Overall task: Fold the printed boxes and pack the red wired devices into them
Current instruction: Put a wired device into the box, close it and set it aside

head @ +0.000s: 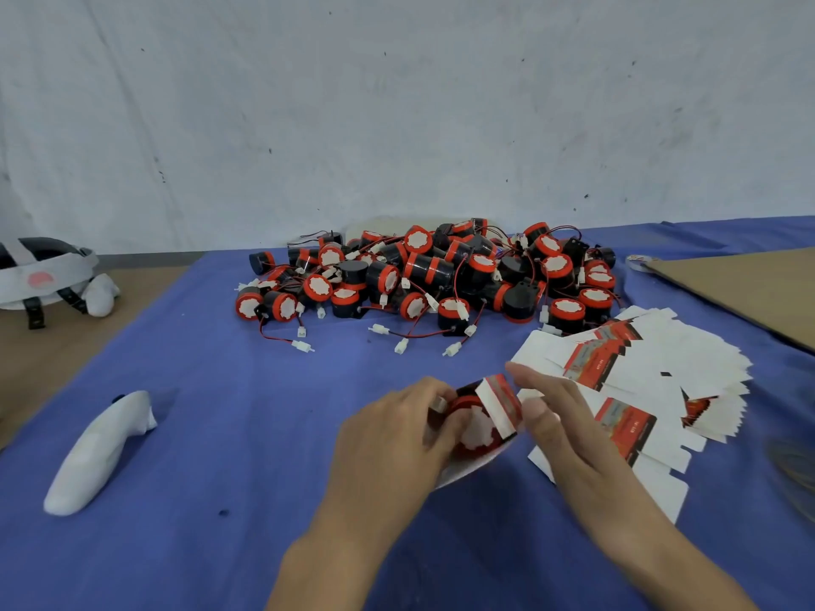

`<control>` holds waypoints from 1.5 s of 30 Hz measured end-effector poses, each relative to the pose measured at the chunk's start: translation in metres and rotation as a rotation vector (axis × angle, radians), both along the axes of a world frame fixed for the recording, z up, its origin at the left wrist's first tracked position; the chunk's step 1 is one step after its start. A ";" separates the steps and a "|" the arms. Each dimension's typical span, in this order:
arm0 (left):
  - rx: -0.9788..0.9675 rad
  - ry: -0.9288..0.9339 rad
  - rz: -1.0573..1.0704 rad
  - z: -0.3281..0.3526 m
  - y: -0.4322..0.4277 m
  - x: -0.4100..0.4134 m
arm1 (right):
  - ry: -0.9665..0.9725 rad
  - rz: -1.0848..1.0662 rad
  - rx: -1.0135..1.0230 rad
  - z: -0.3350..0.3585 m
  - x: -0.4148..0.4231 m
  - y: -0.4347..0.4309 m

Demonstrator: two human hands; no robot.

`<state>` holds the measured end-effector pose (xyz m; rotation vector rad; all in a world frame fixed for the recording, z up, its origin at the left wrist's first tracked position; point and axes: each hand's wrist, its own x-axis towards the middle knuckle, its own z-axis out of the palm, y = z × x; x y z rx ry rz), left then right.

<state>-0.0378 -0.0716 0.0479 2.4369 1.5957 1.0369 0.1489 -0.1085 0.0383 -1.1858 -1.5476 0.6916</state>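
Red wired device [475, 429] is gripped inside the open printed box [467, 471] by the curled left hand [392, 438]. Its flap [498, 405] is touched from the right by the nearer right hand [558, 418], fingers straight.

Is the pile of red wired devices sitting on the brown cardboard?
No, the pile of red-and-black round wired devices lies on the blue cloth, with the brown cardboard sheet off to its right.

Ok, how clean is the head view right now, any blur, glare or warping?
Head view: light is soft and even, no glare; the left hand, right hand and the printed box between them are motion-smeared; the pile of red devices is sharper; the lower right edge is smudged; the blue cloth has a far edge that looks bent by the wide lens.
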 end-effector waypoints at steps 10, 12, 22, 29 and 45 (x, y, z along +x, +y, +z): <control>0.119 0.097 -0.134 -0.008 0.003 0.018 | 0.142 0.057 -0.306 0.003 0.022 0.013; 0.164 0.102 -0.129 -0.008 0.003 0.023 | 0.121 0.028 -0.348 -0.001 0.025 0.015; 0.112 -0.005 -0.109 -0.008 0.001 0.027 | -0.019 -0.065 -0.292 -0.009 0.019 0.019; 0.053 -0.031 -0.214 -0.008 0.003 0.021 | -0.051 -0.139 -0.284 -0.007 0.021 0.020; -0.281 -0.451 -0.220 -0.007 0.007 0.024 | 0.010 -0.169 -0.273 -0.006 0.018 0.020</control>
